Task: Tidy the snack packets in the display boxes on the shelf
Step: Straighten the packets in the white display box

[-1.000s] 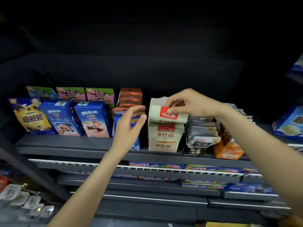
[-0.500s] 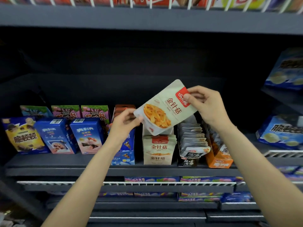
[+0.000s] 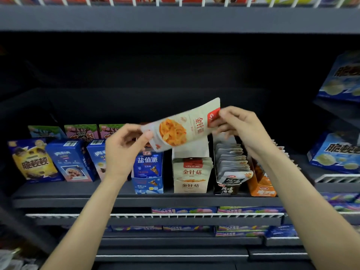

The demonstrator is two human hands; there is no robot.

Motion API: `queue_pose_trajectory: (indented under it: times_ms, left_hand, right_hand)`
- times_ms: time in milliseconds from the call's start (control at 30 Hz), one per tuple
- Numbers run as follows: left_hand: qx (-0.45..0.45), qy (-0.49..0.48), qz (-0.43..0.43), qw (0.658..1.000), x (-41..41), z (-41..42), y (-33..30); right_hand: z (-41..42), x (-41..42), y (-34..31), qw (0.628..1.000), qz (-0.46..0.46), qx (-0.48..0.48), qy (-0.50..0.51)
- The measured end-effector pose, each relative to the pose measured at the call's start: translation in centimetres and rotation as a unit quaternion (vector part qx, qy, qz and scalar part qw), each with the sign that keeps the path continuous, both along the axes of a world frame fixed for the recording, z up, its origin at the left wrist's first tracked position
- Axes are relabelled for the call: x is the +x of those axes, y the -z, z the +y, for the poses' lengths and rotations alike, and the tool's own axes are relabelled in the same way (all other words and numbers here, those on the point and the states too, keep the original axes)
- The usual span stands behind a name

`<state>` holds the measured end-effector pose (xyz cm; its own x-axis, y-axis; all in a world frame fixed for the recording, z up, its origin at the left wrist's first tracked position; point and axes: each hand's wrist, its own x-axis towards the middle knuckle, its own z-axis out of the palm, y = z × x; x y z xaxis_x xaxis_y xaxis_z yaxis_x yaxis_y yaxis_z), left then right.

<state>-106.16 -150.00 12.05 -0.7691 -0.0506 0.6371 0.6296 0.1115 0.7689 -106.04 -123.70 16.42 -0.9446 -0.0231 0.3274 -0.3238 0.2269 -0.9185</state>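
Observation:
A cream snack packet (image 3: 181,127) with a red corner label and an orange food picture is held tilted in the air above the shelf. My left hand (image 3: 124,151) pinches its lower left corner and my right hand (image 3: 239,127) pinches its upper right corner. Right below it stands the cream display box (image 3: 191,176) with matching packets upright inside. To its right a black display box (image 3: 228,182) holds several grey packets, and an orange display box (image 3: 262,184) stands beyond that, partly behind my right forearm.
A blue display box (image 3: 148,172) stands left of the cream one. Blue and yellow biscuit boxes (image 3: 52,160) fill the shelf's left side. More blue boxes (image 3: 335,152) sit on the right-hand shelves. A dark shelf board (image 3: 175,18) runs overhead and wire-fronted shelves (image 3: 155,216) lie below.
My right hand pulled one cream packet up out of its display box. My left hand came up and took its lower corner. The packet has since turned flatter and both hands shifted slightly right.

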Motion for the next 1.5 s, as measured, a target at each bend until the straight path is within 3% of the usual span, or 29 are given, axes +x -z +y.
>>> queue_pose_trajectory:
  times_ms: [67,133,200,267,333,400,500,600,1034,1134,1234,1400,1434,1500]
  left_hand:
    - [-0.119,-0.013,0.17,0.978,0.3,-1.2,0.2]
    - [-0.264,-0.031,0.298,0.917,0.0,-2.2,1.0]
    - [-0.368,-0.062,0.357,0.856,-0.5,-2.5,2.1]
    - [-0.419,-0.087,0.361,0.829,-0.9,-2.2,3.1]
    - [-0.43,-0.097,0.309,0.843,-1.3,-1.9,3.7]
    - [-0.401,-0.087,0.219,0.885,-1.6,-1.7,3.7]
    - [-0.271,-0.039,0.049,0.961,-1.7,-1.2,3.0]
    - [-0.143,0.02,-0.066,0.987,-2.0,-0.6,2.0]
    - [-0.033,0.041,-0.104,0.993,-2.6,0.5,1.2]
    - [0.047,0.034,-0.17,0.984,-3.6,0.5,0.7]
    - [0.084,0.062,-0.275,0.956,-4.8,0.8,0.1]
    - [0.144,0.185,-0.368,0.9,-5.9,2.2,-0.1]
    - [0.133,0.181,-0.365,0.903,-6.0,2.5,0.2]
    - [0.03,0.128,-0.328,0.935,-5.9,2.9,1.3]
  right_hand:
    - [-0.5,-0.2,-0.8,0.999,-0.016,-0.029,-0.017]
    - [-0.8,-0.7,-1.3,1.0,-0.015,-0.011,-0.016]
    - [-1.1,-1.4,-1.5,0.999,-0.001,0.023,-0.025]
    - [-1.5,-2.1,-1.4,0.998,0.024,0.047,-0.036]
    - [-2.0,-2.7,-1.3,0.996,0.049,0.053,-0.048]
    - [-2.6,-3.1,-1.5,0.994,0.077,0.057,-0.058]
    - [-2.8,-3.7,-1.8,0.989,0.117,0.075,-0.057]
    - [-2.7,-4.2,-2.0,0.987,0.133,0.065,-0.057]
    - [-0.7,-4.0,-1.7,0.988,0.115,0.093,-0.048]
    - [0.4,-3.6,-1.7,0.99,0.082,0.083,-0.082]
    - [1.2,-3.0,-1.6,0.981,0.115,0.124,-0.097]
    - [1.3,-4.5,-0.8,0.961,0.21,0.164,0.079]
    - [1.4,-4.8,-0.8,0.957,0.213,0.168,0.103]
    - [1.7,-5.2,-0.7,0.964,0.186,0.156,0.108]
